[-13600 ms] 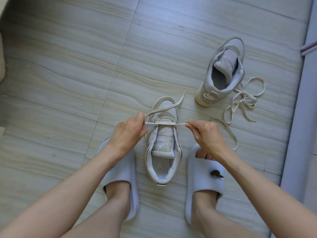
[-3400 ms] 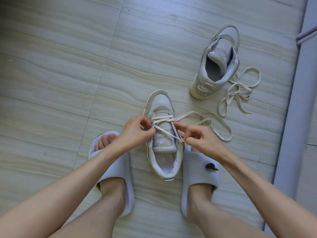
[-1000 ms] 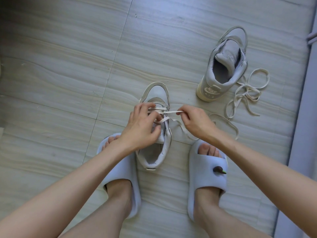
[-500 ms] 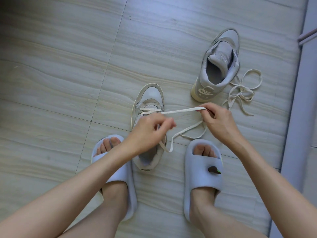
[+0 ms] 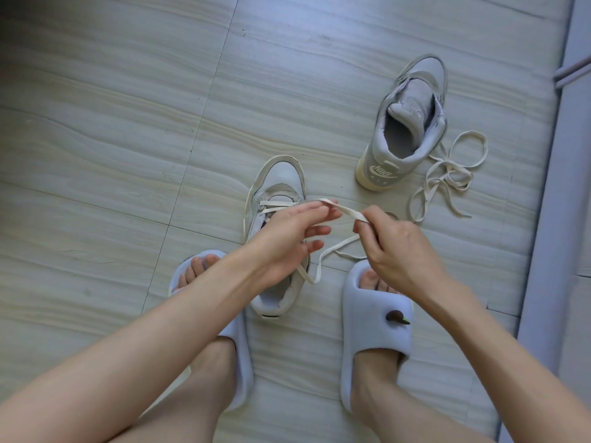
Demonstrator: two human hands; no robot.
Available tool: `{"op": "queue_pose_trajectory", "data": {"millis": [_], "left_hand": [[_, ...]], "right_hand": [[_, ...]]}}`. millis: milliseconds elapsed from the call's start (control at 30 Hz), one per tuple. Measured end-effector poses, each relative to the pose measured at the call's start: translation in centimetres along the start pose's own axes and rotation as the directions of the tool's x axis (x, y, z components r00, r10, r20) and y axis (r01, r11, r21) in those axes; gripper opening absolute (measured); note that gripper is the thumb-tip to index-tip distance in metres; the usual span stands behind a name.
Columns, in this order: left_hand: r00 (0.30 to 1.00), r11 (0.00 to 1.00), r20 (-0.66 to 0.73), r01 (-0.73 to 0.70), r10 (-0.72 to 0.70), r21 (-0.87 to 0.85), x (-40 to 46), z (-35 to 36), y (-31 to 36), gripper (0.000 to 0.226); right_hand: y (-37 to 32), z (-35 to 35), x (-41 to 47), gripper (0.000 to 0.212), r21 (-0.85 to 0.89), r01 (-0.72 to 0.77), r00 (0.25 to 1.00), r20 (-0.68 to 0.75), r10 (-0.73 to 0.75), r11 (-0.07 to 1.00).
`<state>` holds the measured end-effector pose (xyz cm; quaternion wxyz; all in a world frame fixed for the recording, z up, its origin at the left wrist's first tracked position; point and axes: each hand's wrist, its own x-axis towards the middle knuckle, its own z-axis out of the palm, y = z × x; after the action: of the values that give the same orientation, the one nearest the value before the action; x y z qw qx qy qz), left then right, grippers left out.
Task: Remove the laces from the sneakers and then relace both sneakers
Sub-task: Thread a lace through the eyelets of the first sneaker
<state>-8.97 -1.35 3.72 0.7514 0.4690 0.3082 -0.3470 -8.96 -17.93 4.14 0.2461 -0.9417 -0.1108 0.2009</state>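
A grey sneaker point(image 5: 281, 183) stands on the tiled floor between my feet, toe pointing away, with a cream lace point(image 5: 347, 212) threaded through its front eyelets. My left hand point(image 5: 287, 241) hovers over the sneaker's tongue and holds the lace between thumb and fingertips. My right hand point(image 5: 393, 247) pinches the same lace a short way to the right. A slack loop of lace hangs below both hands. The second grey sneaker point(image 5: 406, 123) stands unlaced at the upper right, heel toward me. Its loose lace point(image 5: 447, 177) lies tangled on the floor beside it.
My feet wear pale blue slides, the left one point(image 5: 236, 356) and the right one point(image 5: 374, 334), either side of the near sneaker. A grey wall or door frame point(image 5: 556, 219) runs down the right edge. Open tiled floor point(image 5: 112, 139) lies to the left.
My right hand has come back in toward the sneaker, so the stretched lace is shorter between the hands. My left hand has lifted and taken the lace by its fingertips.
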Motion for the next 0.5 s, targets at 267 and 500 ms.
{"op": "queue_pose_trajectory", "data": {"millis": [267, 500], "left_hand": [[0.997, 0.956, 0.061, -0.021, 0.041, -0.293, -0.2, -0.7, 0.2, 0.020], [0.986, 0.901, 0.109, 0.160, -0.126, -0.402, -0.1, -0.3, -0.4, 0.040]], "right_hand": [[0.9, 0.5, 0.3, 0.020, -0.089, -0.036, 0.999, 0.028, 0.039, 0.995], [0.5, 0.6, -0.7, 0.016, -0.052, 0.046, 0.996, -0.070, -0.049, 0.998]]}}
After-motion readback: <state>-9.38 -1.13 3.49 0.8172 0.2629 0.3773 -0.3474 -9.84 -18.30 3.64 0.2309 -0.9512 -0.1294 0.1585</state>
